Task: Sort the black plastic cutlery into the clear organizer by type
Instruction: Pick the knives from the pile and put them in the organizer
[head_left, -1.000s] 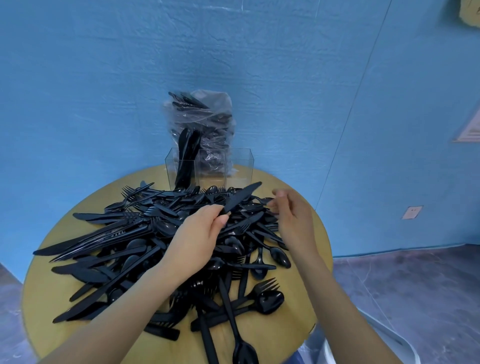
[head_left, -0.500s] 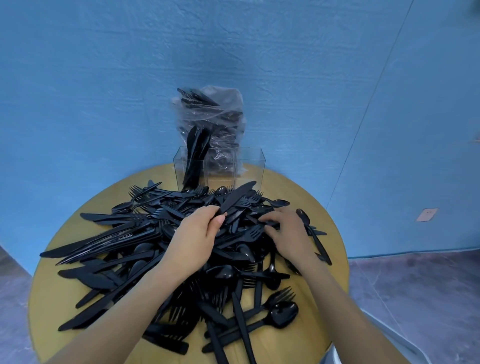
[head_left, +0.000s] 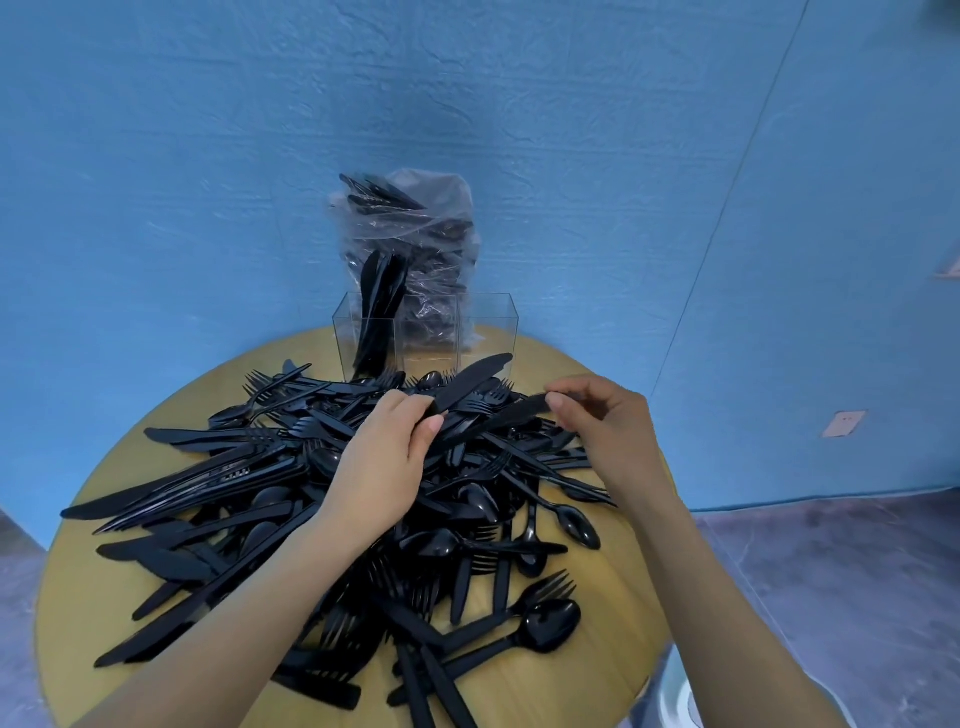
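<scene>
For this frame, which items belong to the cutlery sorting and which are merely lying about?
Job: cutlery pile; clear organizer; knife gripped by left hand; second knife pinched by right hand.
Bystanders: plastic bag of cutlery; round table.

Round wooden table (head_left: 582, 675) sits right up against a textured blue wall (head_left: 208, 156). At the table's far edge a crinkly clear plastic bag (head_left: 441, 223) stands against that wall. Off to the table's right there's a small beige wall plate (head_left: 844, 423) low on the wall, and purple-grey floor (head_left: 831, 571) below it
</scene>
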